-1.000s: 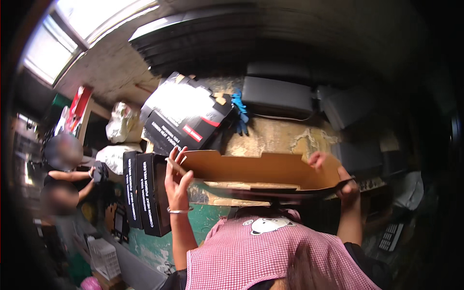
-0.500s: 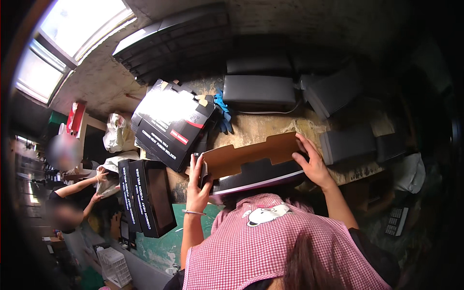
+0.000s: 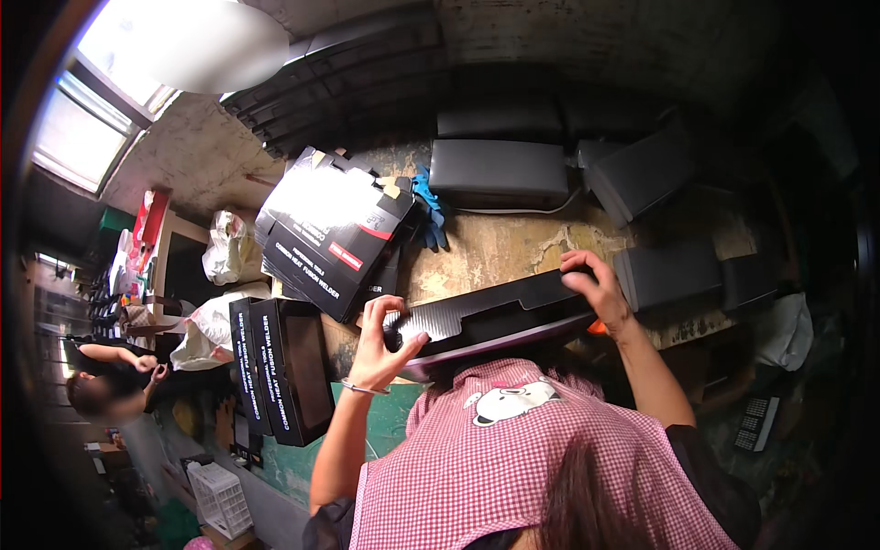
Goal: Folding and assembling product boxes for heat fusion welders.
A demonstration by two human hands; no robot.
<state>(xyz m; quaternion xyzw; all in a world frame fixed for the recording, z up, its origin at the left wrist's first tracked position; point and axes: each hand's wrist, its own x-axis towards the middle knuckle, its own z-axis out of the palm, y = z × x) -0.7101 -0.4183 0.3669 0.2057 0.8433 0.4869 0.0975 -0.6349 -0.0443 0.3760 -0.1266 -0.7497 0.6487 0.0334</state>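
Observation:
I hold a flat black cardboard box (image 3: 495, 321) in front of my chest, above the near edge of a worn workbench (image 3: 513, 247). My left hand (image 3: 385, 344) grips its left end, thumb on top. At the right end, my right hand (image 3: 596, 289) curls its fingers over the upper edge. The box's dark printed side faces up and its long flap is folded down. My red checked shirt fills the lower middle of the view.
A stack of flattened black boxes (image 3: 335, 229) lies at the bench's left end, with two upright black cartons (image 3: 280, 367) below it. Dark grey cases (image 3: 500, 174) line the back and right of the bench. Blue gloves (image 3: 429, 211) lie near the stack. Another person (image 3: 110, 376) stands far left.
The box showed its brown inner side a second ago. It has been folded and turned, so its black side faces up and it sits lower and closer to me.

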